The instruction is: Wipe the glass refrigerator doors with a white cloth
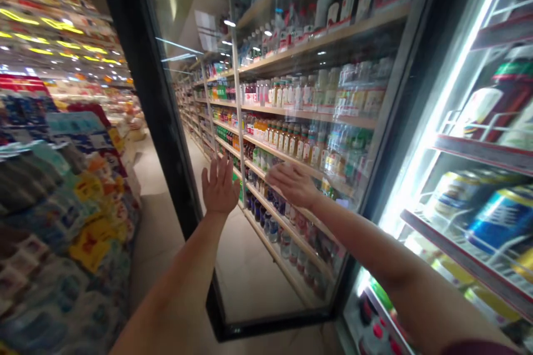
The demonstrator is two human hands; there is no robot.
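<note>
A glass cooler door (245,260) with a black frame (154,83) stands swung open in front of me. My left hand (221,187) is raised toward the glass near the frame's left upright, palm forward and fingers spread, holding nothing. To its right, my right hand (293,182) is stretched out toward the same pane, fingers extended and slightly blurred, also holding nothing. Both hands look to be at the glass, but whether they press on it I cannot tell. Rows of bottles (287,138) on shelves appear in the pane, seen through it or reflected.
At the right is the lit cooler interior, with wire racks, a blue can (495,219) and a dark bottle (514,94). Piled packaged goods (87,238) line the left side. A tiled floor aisle (152,222) runs between them and the door.
</note>
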